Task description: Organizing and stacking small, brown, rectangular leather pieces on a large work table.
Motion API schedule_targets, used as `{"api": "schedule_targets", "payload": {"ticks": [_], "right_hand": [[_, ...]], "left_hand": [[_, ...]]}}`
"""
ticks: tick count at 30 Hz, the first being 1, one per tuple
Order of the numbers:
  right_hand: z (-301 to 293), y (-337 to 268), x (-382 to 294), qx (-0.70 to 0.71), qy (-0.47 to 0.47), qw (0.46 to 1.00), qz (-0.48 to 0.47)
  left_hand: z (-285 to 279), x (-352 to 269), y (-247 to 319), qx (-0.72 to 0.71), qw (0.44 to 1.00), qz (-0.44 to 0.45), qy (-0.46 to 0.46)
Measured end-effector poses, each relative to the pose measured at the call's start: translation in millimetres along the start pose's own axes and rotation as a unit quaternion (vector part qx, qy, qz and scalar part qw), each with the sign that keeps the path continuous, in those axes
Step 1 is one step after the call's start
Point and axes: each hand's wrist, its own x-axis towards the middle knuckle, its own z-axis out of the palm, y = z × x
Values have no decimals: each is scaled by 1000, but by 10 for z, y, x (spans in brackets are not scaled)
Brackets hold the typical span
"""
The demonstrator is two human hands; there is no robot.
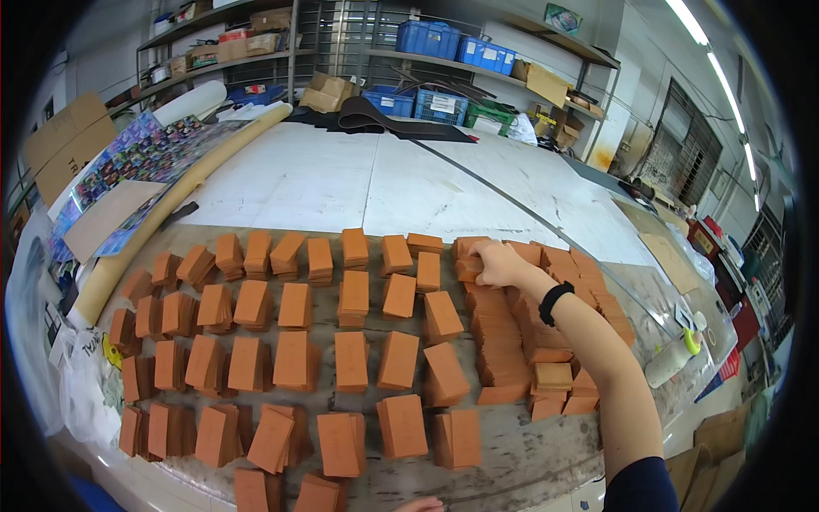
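My right hand point(500, 262) reaches to the far end of a dense block of orange-brown, leather-like rectangular pieces point(508, 345). Its thumb and fingers close around the end of a small bundle of pieces point(469, 269) there. A black band point(555, 302) circles the right wrist. Only some fingertips of my left hand point(420, 505) show at the bottom edge, so what it holds is hidden. Left of the block, many separate small stacks point(293, 360) stand in uneven rows, some fanned or leaning. One paler stack point(553, 376) lies on the block's near end.
Rolled sheet material point(185, 198) borders the stacks on the left. A white bottle point(668, 361) with a yellow-green top stands at right. Behind the white table surface point(307, 179), dark sheet material point(397, 121) lies before shelves with blue crates point(427, 40). Plastic bags point(86, 384) hang at left.
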Motion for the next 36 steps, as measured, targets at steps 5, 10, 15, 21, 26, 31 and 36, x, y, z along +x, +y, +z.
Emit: {"api": "schedule_targets", "payload": {"ticks": [5, 10, 15, 21, 26, 31, 36], "right_hand": [[-378, -42, -66, 299, 55, 953, 20], [-302, -308, -101, 111, -192, 975, 2], [-329, -330, -154, 63, -232, 970, 22], [-145, -240, -236, 40, -109, 993, -5], [-139, -106, -55, 3, -64, 998, 12], [-230, -117, 212, -24, -118, 991, 63], [-145, 40, 522, -17, -236, 967, 95]], "left_hand": [[40, -77, 12, -20, 999, -21, 20], [10, -39, 29, 5, 1000, -18, 12], [-1, -71, 57, 10, 999, -36, -2], [-29, -95, 61, 4, 998, -58, -18], [-31, -83, 63, 7, 999, -48, -24], [-10, -98, 27, 9, 999, -38, -22], [1, -94, 18, 12, 999, -24, -23]]}}
